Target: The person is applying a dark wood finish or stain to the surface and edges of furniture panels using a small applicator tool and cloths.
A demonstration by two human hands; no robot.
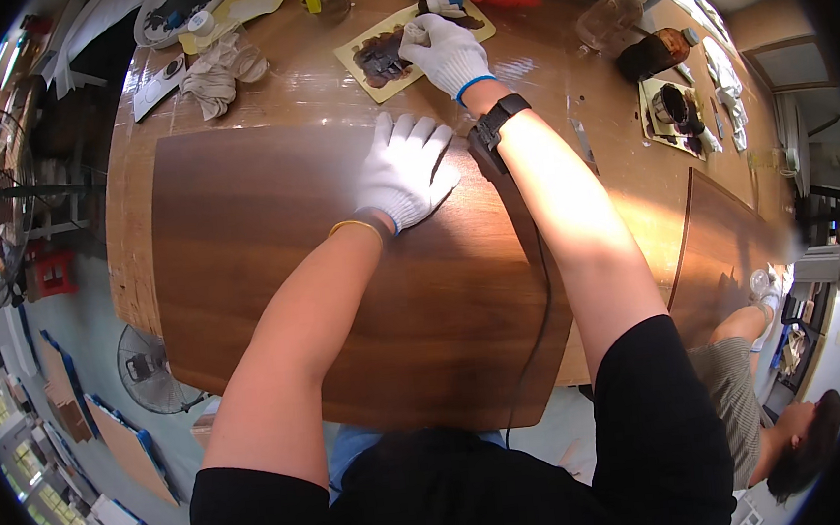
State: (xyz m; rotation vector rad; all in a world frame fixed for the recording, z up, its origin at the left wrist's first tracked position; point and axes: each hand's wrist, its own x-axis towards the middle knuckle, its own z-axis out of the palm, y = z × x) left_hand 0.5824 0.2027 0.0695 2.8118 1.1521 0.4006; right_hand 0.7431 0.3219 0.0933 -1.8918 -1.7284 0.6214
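My left hand (407, 173), in a white knit glove, lies flat with fingers spread on a dark brown wood-grain panel (344, 298). The panel covers the near part of the table. My right hand (449, 57), gloved the same way, is beyond the panel's far edge with its fingers pinched together. Its fingertips are at a yellow sheet (387, 93) smeared with dark brown paint or stain; what they hold, if anything, is hidden. Just behind that hand is a white and dark item (443, 4), partly covered. A thin dark cord (544, 292) runs from my right wrist across the panel.
A crumpled cloth (212, 79) lies at the far left. A clear bottle (612, 16), a dark-filled bottle (658, 52) and a stained dark cup (669, 103) are on the right. A co-worker (746, 395) is beside another brown panel (720, 249). A floor fan (147, 371) stands left.
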